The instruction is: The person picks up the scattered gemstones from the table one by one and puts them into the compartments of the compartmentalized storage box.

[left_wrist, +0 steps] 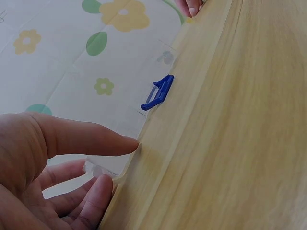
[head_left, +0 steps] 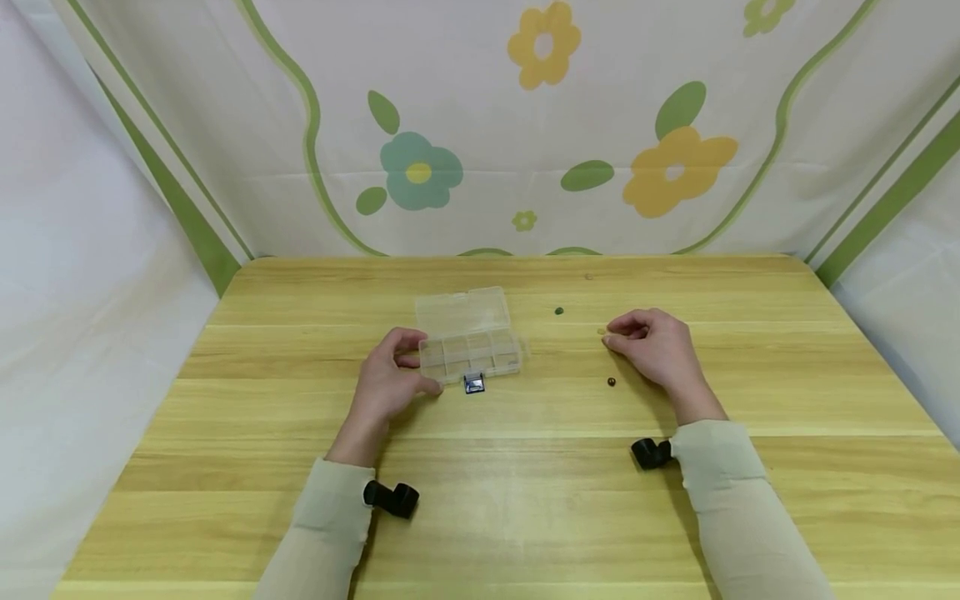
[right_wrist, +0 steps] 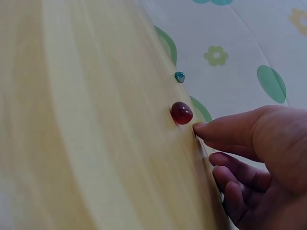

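A clear plastic compartment box [head_left: 457, 363] lies on the table with its lid [head_left: 461, 313] folded back, away from the person. A blue latch [head_left: 474, 383] hangs at its near edge. My left hand [head_left: 386, 379] grips the box's left end, thumb at the near corner and fingers along the side. Over to the right, my right hand [head_left: 658, 350] pinches a small yellow stone [head_left: 601, 331] between thumb and fingers, low at the tabletop. Nearer the person lies a glossy dark red stone [right_wrist: 182, 113]. A green stone [head_left: 558, 311] lies between box and right hand.
Farther back on the wooden table [head_left: 525, 500] is a tiny pale piece [head_left: 588, 277], too small to make out. A flowered cloth [head_left: 480, 125] hangs behind the table's far edge. Black wrist cameras [head_left: 651, 453] stick out from both sleeves.
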A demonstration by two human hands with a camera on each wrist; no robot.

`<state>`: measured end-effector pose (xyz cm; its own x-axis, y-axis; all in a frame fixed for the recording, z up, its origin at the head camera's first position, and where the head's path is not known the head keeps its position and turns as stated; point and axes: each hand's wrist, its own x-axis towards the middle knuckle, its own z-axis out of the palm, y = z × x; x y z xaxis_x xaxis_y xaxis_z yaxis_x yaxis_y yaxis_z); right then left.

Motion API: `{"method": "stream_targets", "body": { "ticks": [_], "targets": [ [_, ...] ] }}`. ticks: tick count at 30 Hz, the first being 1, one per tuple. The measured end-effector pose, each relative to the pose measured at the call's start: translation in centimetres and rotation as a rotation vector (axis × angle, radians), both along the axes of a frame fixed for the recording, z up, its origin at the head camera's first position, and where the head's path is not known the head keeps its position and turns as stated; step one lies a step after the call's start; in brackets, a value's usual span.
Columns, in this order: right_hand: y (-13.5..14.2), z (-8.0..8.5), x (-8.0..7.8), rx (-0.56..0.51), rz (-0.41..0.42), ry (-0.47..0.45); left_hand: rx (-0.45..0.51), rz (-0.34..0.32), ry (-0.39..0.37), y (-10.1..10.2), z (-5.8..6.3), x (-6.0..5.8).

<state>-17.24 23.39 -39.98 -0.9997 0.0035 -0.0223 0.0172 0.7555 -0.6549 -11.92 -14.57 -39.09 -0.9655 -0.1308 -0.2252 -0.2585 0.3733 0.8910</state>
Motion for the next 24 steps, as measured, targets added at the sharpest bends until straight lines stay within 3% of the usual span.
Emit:
{"method": "stream_targets", "body": {
  "ticks": [24],
  "targets": [
    [-0.72,0.00,-0.22,-0.003,0.012,0.023,-0.008,0.000,0.007,0.04,-0.03,-0.02]
  ]
}}
